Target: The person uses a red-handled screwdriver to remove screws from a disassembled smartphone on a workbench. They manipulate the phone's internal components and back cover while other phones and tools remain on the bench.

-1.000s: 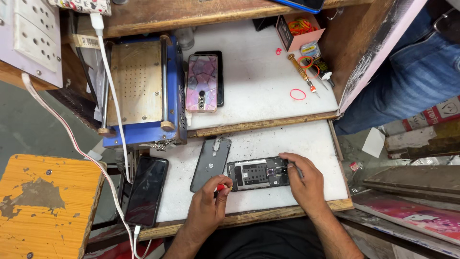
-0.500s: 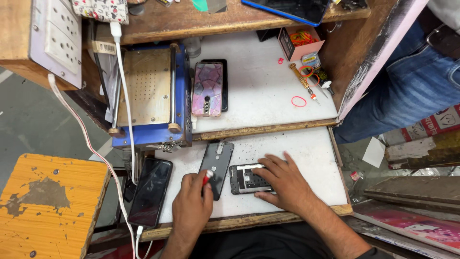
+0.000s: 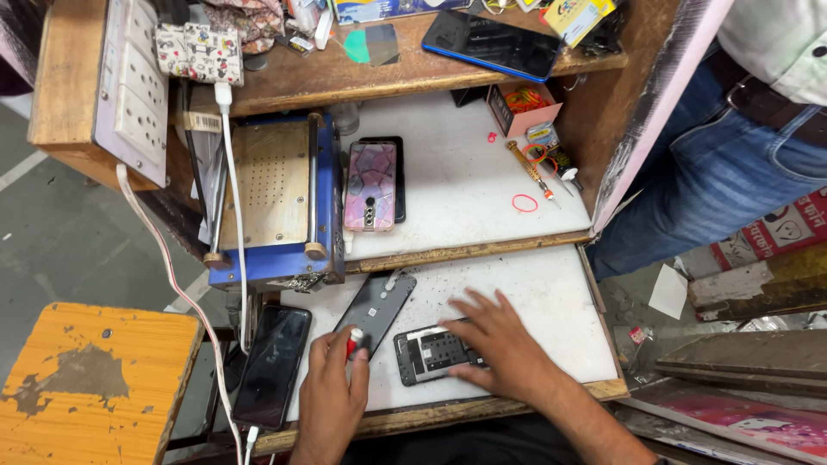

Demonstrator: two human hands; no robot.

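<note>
Cardboard box [image 3: 519,108] w/ rubber bands [image 3: 523,98]; right hand [image 3: 498,346] on opened phone [image 3: 428,354].

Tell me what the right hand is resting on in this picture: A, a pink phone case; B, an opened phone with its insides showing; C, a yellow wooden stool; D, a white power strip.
B: the right hand lies flat, fingers spread, on the opened phone, whose dark inner parts show on the white worktop, while the left hand holds a small red-tipped tool beside the grey back cover.
</note>
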